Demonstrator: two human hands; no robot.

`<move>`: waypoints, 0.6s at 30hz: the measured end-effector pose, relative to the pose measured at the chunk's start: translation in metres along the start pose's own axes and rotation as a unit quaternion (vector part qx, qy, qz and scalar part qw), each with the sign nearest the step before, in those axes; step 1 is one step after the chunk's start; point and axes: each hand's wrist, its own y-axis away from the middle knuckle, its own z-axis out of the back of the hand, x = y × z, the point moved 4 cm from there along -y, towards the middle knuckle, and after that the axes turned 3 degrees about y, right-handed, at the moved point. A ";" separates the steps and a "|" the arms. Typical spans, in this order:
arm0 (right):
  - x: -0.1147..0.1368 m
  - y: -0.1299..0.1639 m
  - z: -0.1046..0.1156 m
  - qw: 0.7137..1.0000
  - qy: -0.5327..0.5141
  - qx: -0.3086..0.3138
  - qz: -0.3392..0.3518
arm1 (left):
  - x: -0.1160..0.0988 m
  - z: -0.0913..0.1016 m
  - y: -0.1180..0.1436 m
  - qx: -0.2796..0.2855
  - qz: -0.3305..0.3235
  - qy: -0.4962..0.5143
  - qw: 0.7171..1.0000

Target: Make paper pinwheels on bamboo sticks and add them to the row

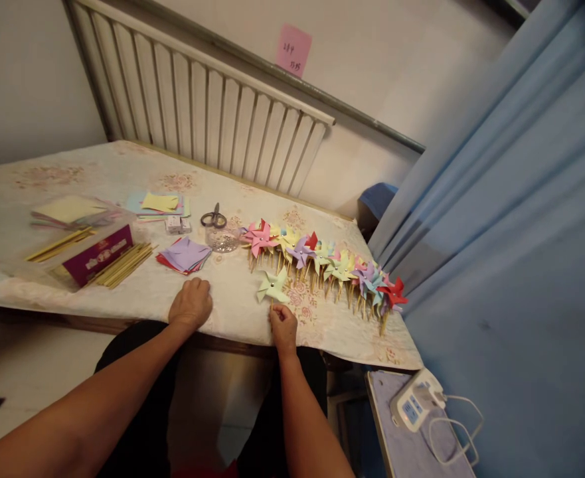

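Note:
My right hand [283,326] grips the wooden stick of a pale green paper pinwheel [273,286] near the table's front edge. My left hand [191,303] rests as a closed fist on the tablecloth [232,312] just left of it, with nothing in it. Behind the green pinwheel lies a long row of finished pinwheels [327,262] in pink, yellow, purple, green and red, running towards the table's right corner. A stack of purple and red paper squares [185,255] lies to the left of the row.
Scissors [214,218] and a clear dish [222,240] sit behind the paper. Wooden sticks [123,264] flank a purple box [97,254]; more paper stacks [160,203] lie further back. A radiator [197,99] lines the wall, a blue curtain [511,219] hangs right, a power strip [416,401] lies below.

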 end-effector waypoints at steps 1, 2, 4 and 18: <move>-0.001 0.000 0.000 1.000 0.001 0.000 0.000 | 0.000 -0.001 0.000 -0.001 0.000 -0.001 1.000; -0.001 0.000 0.000 1.000 0.001 0.001 0.000 | 0.000 -0.001 0.000 -0.002 -0.001 -0.002 1.000; -0.003 -0.001 0.000 1.000 0.002 0.002 0.000 | 0.001 -0.002 0.000 -0.007 -0.003 -0.008 1.000; -0.013 -0.004 -0.001 1.000 0.007 -0.001 0.003 | 0.000 0.000 0.001 -0.010 -0.002 -0.011 1.000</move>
